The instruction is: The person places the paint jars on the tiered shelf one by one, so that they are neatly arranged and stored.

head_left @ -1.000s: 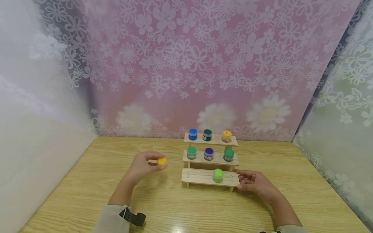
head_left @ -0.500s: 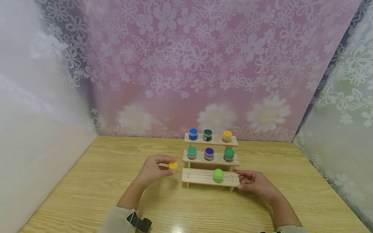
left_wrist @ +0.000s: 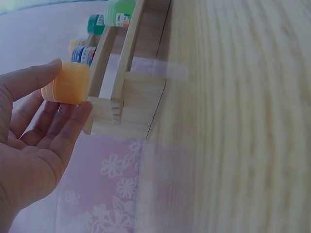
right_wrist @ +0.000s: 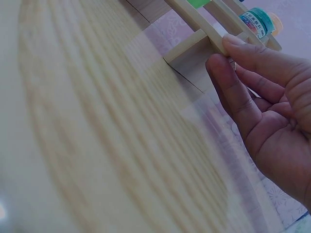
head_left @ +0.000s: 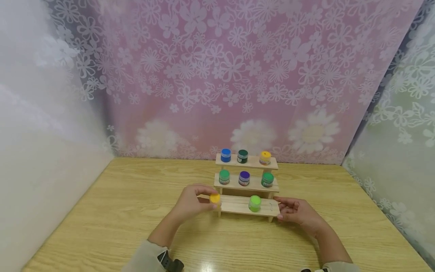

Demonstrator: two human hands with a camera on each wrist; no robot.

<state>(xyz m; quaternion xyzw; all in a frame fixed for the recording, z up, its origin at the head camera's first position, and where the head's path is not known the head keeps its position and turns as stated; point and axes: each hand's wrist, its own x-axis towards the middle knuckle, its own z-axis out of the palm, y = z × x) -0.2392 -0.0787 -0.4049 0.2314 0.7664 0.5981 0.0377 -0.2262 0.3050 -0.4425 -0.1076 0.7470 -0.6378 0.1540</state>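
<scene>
My left hand [head_left: 193,203] pinches a small paint jar with a yellow-orange lid [head_left: 215,198] between thumb and fingers. The jar is at the left end of the bottom step of a three-tier wooden display stand [head_left: 235,204]; whether it touches the wood I cannot tell. In the left wrist view the orange jar [left_wrist: 73,83] lies tilted by the camera angle, beside the stand's end. My right hand [head_left: 301,216] holds the right end of the bottom step. The right wrist view has the thumb [right_wrist: 238,44] on the step's edge. A light green jar [head_left: 255,204] stands on that step.
On the middle step stand a mint green jar [head_left: 224,176], a purple jar [head_left: 244,178] and a green jar [head_left: 267,180]. The top step carries a blue jar [head_left: 225,155], a dark green jar [head_left: 242,156] and a yellow jar [head_left: 265,158]. A floral curtain [head_left: 204,75] hangs behind the wooden table [head_left: 142,181].
My left hand has carried the yellow-orange jar rightward and slightly toward me, from over the table to the bottom step's left end. The right hand has stayed at the stand.
</scene>
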